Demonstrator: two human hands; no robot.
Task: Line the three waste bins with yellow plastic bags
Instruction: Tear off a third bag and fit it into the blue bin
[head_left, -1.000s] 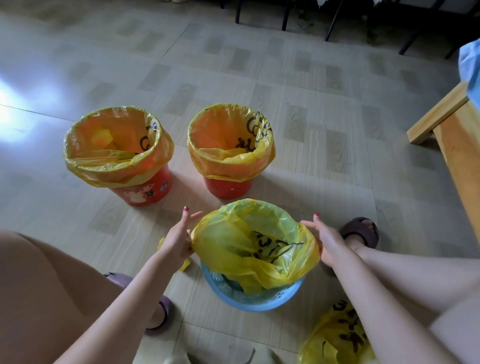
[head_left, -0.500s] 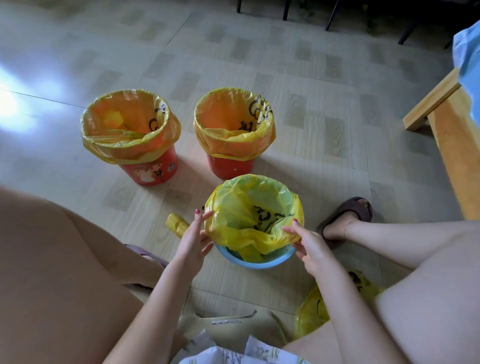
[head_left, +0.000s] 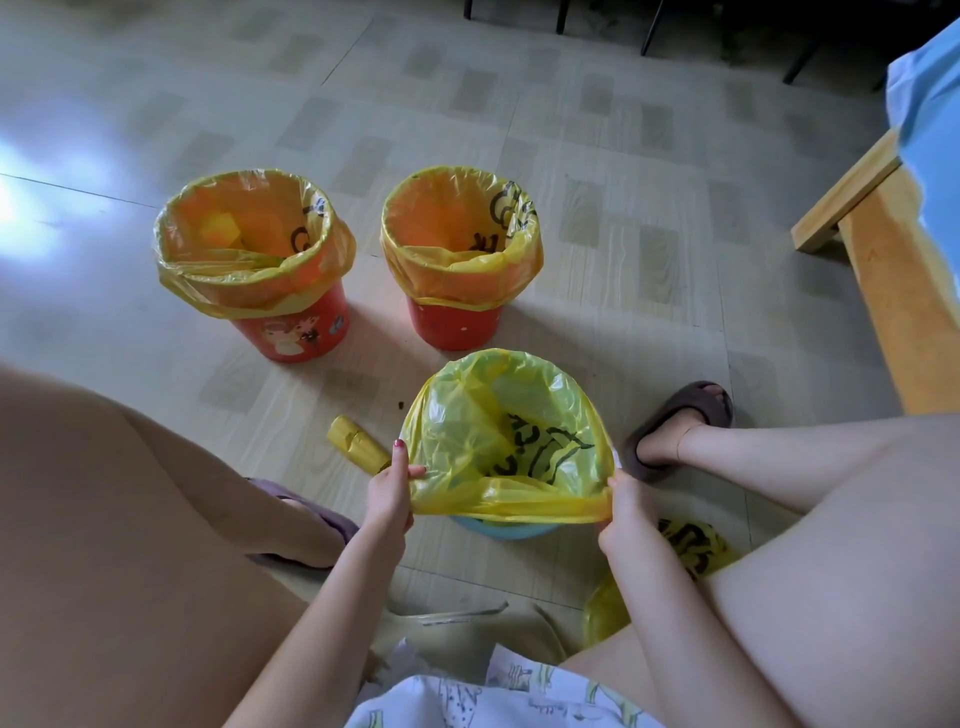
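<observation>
On the floor (head_left: 597, 130), left hand (head_left: 390, 491) and right hand (head_left: 619, 512) each pinch the yellow bag (head_left: 467, 431) hem over the blue bin (head_left: 506, 530)

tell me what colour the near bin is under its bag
Light blue; the bin peeks out below the yellow bag, in the head view.

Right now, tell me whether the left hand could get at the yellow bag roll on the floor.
Probably yes. The roll lies on bare floor just beyond the left hand with nothing between them, but that hand is pinching the bag on the blue bin and would have to let go.
</observation>
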